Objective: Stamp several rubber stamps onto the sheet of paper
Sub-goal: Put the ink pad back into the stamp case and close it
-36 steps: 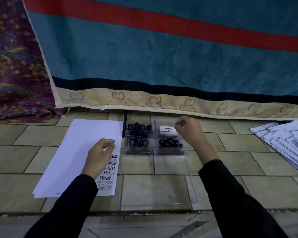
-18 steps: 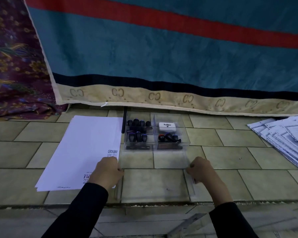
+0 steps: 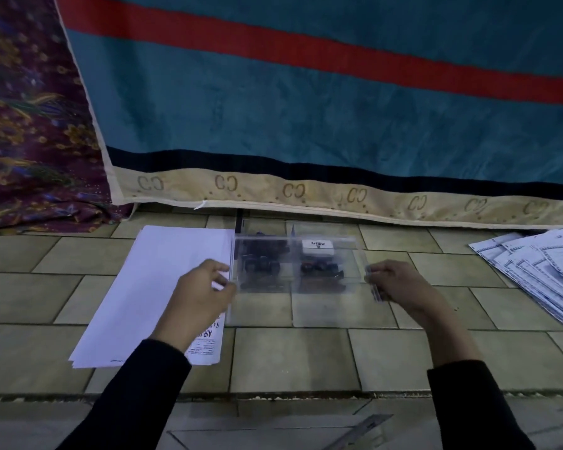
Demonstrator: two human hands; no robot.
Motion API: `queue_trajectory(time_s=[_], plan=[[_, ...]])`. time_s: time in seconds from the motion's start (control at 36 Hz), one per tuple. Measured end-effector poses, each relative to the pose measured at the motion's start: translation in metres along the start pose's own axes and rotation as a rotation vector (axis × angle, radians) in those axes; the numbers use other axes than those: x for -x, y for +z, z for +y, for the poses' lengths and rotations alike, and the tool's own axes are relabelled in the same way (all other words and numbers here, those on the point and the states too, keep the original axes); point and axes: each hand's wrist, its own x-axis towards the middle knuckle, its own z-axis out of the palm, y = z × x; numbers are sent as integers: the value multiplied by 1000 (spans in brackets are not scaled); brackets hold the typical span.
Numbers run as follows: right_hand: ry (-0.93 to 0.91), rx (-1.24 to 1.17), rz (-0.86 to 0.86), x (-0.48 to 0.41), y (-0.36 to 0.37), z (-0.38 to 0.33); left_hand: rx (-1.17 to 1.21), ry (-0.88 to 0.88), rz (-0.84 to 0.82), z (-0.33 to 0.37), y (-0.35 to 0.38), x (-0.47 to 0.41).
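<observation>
A clear plastic box (image 3: 294, 232) stands on the tiled floor with several dark rubber stamps (image 3: 262, 264) and a white Artline ink pad (image 3: 317, 247) inside. Its clear lid (image 3: 306, 306) is lifted and tilted over the box. My left hand (image 3: 202, 293) grips the lid's left edge and my right hand (image 3: 394, 284) grips its right edge. To the left of the box lies a stack of white paper (image 3: 156, 287); the top sheet carries black stamped words (image 3: 208, 339) near its lower right corner, partly hidden by my left wrist.
A teal blanket (image 3: 306, 108) with a red stripe hangs behind the box. Patterned purple cloth (image 3: 30, 125) is at the left. Printed forms (image 3: 540, 271) are fanned out at the right. A metal ruler (image 3: 361, 430) lies near the bottom edge.
Both hands came down to the lid lying flat in front of the box, took its two side edges, and raised it up over the box.
</observation>
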Motion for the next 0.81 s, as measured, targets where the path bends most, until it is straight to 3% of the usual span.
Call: queue_trajectory(time_s=[0.28, 0.81], plan=[[-29, 58, 143, -60, 23, -10, 39, -44, 101, 5, 20, -72], [-63, 150, 265, -94, 29, 4, 63, -71, 145, -3, 30, -94]])
